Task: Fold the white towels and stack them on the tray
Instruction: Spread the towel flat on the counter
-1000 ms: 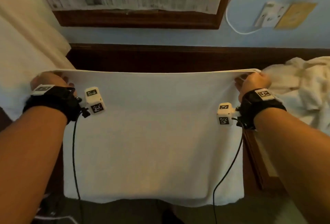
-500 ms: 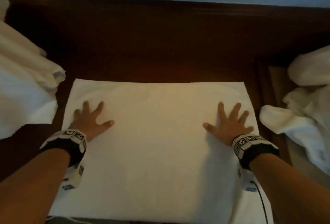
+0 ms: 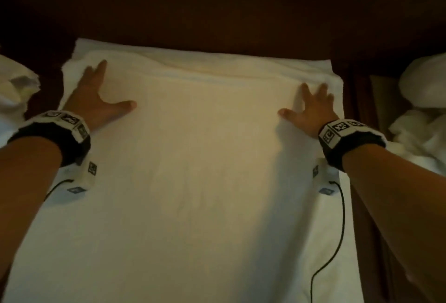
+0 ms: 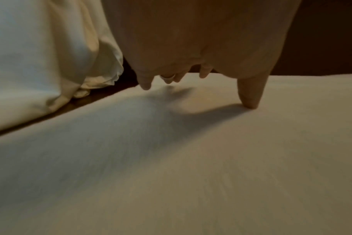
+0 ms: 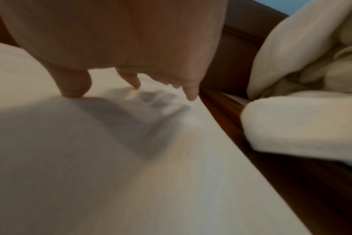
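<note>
A large white towel [image 3: 193, 170] lies spread flat on the dark wooden surface [image 3: 217, 13], its far edge slightly rumpled. My left hand [image 3: 96, 95] lies flat on the towel near its far left corner, fingers straight and spread. My right hand [image 3: 311, 107] lies flat near the far right corner, fingers spread. In the left wrist view the left hand [image 4: 191, 76] touches the towel [image 4: 191, 159] with thumb and fingertips. The right wrist view shows the right hand [image 5: 131, 85] with its fingertips on the towel [image 5: 110, 159]. No tray is clearly visible.
A heap of crumpled white towels [image 3: 424, 119] sits to the right, shown also in the right wrist view as white towels [image 5: 301, 111]. More white cloth [image 3: 14, 95] lies at the left, cloth [image 4: 40, 63] beside the left hand. A dark wooden ledge runs behind.
A second ago both hands held the towel up by its top corners. It was then laid flat, and both flat hands have since slid outward and away toward the far corners.
</note>
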Motion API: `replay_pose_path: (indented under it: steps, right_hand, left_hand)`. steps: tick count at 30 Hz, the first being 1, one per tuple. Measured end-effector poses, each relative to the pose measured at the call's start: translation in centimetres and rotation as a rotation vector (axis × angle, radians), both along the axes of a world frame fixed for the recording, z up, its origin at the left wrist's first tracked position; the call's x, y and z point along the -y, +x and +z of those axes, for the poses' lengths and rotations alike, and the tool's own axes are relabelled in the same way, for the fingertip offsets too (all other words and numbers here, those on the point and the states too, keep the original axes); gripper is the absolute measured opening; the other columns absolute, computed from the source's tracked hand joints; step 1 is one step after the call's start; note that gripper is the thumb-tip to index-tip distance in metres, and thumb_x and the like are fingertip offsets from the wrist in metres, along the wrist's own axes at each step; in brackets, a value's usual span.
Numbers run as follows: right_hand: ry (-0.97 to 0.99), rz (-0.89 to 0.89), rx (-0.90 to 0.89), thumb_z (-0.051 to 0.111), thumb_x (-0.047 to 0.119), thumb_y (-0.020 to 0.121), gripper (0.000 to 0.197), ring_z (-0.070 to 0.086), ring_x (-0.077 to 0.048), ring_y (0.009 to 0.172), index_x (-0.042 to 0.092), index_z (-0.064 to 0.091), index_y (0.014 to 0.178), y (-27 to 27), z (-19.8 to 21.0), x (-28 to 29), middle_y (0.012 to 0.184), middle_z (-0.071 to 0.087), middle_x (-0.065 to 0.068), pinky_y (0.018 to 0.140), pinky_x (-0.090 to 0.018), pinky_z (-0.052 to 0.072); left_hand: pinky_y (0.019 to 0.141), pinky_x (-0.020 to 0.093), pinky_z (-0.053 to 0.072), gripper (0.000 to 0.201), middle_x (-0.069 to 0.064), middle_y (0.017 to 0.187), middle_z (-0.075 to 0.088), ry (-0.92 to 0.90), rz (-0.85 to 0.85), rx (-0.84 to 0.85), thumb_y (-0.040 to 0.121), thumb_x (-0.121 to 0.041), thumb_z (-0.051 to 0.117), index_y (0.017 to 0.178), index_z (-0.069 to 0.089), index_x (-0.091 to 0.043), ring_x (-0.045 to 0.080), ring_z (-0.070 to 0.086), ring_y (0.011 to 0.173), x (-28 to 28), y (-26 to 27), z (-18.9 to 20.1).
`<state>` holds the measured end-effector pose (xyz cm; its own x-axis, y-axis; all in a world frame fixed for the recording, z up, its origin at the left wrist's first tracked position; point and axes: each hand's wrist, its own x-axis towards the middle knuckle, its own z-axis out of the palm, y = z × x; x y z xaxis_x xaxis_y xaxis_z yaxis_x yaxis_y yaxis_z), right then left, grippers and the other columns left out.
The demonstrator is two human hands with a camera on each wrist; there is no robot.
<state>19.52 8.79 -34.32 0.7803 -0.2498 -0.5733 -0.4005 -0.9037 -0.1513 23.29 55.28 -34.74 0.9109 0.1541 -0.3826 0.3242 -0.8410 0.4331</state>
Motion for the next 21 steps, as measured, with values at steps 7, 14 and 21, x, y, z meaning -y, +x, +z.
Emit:
replay_pose_path:
  steps: [7, 14, 21]
  right_hand:
    - [-0.055, 0.201, -0.056, 0.041, 0.078, 0.084, 0.096, -0.012, -0.04, 0.149, 0.038, -0.012, 0.154, -12.6, 0.9, -2.3, 0.161, -0.027, -0.007, 0.113, -0.067, 0.021]
    - [-0.046, 0.177, -0.237, 0.051, 0.09, 0.066, 0.121, -0.027, -0.048, 0.142, 0.045, -0.031, 0.144, -13.9, 0.0, -2.7, 0.152, -0.042, -0.013, 0.109, -0.074, 0.017]
    - [-0.108, 0.191, -0.182, 0.054, 0.085, 0.071, 0.12, -0.02, -0.05, 0.144, 0.04, -0.023, 0.15, -6.5, -0.2, -2.1, 0.156, -0.034, -0.016, 0.114, -0.066, 0.012]
  left_hand:
    - [0.122, 0.056, 0.015, 0.097, 0.004, 0.167, -0.017, 0.3, -0.281, -0.202, 0.084, -0.079, 0.046, 0.158, -0.004, -0.043, 0.03, -0.005, 0.154, 0.6, -11.0, -0.5]
    - [0.117, 0.067, 0.017, 0.108, 0.003, 0.16, -0.036, 0.334, -0.314, -0.333, 0.067, -0.096, 0.04, 0.144, -0.026, -0.059, 0.041, -0.015, 0.151, 0.3, -11.8, -0.1]
    - [0.118, 0.067, 0.014, 0.106, 0.002, 0.162, -0.033, 0.357, -0.318, -0.303, 0.072, -0.093, 0.043, 0.146, -0.024, -0.058, 0.042, -0.012, 0.151, 1.7, -4.8, 0.3]
